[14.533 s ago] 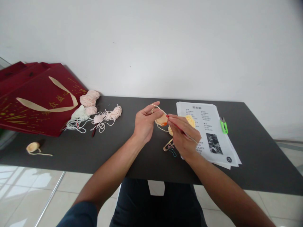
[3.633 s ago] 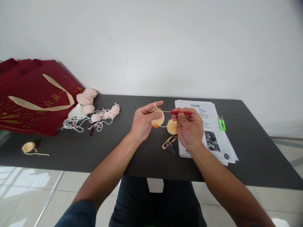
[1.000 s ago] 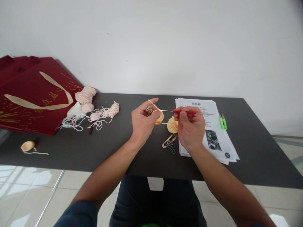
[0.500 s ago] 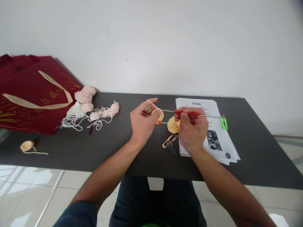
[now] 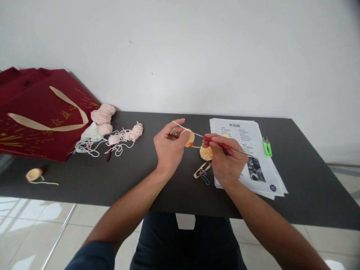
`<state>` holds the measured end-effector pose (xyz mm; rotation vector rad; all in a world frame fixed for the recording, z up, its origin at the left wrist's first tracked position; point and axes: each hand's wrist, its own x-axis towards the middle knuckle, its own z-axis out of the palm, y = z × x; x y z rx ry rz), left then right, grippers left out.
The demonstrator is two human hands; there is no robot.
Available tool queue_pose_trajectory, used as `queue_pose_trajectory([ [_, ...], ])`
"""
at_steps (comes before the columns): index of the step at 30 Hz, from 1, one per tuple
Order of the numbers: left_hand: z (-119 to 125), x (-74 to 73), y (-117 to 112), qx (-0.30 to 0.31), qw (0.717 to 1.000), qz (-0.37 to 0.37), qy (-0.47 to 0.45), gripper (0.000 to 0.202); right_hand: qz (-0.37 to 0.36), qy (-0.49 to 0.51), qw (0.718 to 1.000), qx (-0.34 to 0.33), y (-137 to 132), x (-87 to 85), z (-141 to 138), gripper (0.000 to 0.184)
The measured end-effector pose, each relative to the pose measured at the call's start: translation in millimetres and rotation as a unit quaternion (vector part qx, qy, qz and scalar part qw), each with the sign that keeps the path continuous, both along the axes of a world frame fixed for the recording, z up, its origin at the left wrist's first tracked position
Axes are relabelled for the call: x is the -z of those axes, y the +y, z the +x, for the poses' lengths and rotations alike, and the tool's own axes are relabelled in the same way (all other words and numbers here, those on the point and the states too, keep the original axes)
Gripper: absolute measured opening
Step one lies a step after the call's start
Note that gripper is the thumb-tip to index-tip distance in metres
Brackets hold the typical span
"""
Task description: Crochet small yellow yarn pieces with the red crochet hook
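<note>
My left hand point(image 5: 168, 146) is closed on a small peach crochet piece point(image 5: 190, 138), with a strand of yarn running over its raised forefinger. My right hand point(image 5: 226, 157) pinches a red-handled crochet hook point(image 5: 222, 144), its tip pointing left toward the piece. A small yellow yarn ball point(image 5: 206, 153) lies on the dark table point(image 5: 157, 176) between the two hands. Just below it lie a clip and some stitch markers point(image 5: 201, 173).
A stack of printed sheets point(image 5: 253, 157) lies right of my hands, with green thread snips point(image 5: 266, 147) beside it. Pink and white yarn bundles point(image 5: 108, 133) sit at the left near red gift bags point(image 5: 42, 116). A small crocheted cup point(image 5: 33, 174) lies near the left front edge.
My right hand has tilted the hook, its back end dropping to the right, and moved slightly down. My left hand still holds the crochet piece.
</note>
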<state>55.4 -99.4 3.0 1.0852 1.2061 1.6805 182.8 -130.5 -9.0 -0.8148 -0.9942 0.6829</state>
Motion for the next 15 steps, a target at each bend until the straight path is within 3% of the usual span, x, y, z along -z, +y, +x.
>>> queue_pose_trajectory([
  [4, 1.0, 0.2, 1.1, -0.007, 1.000, -0.004, -0.022, 0.032, 0.000, -0.017, 1.000, 0.007, -1.8, 0.6, -0.6, 0.012],
  [8, 0.7, 0.2, -0.5, -0.030, 0.999, -0.002, 0.014, 0.029, -0.007, -0.026, 1.000, 0.005, -3.2, -1.8, 0.0, 0.012],
  [15, 0.2, -2.9, -3.1, -0.021, 0.999, 0.002, 0.032, 0.028, -0.047, 0.053, 0.997, -0.042, 6.2, -3.0, 7.1, 0.010],
])
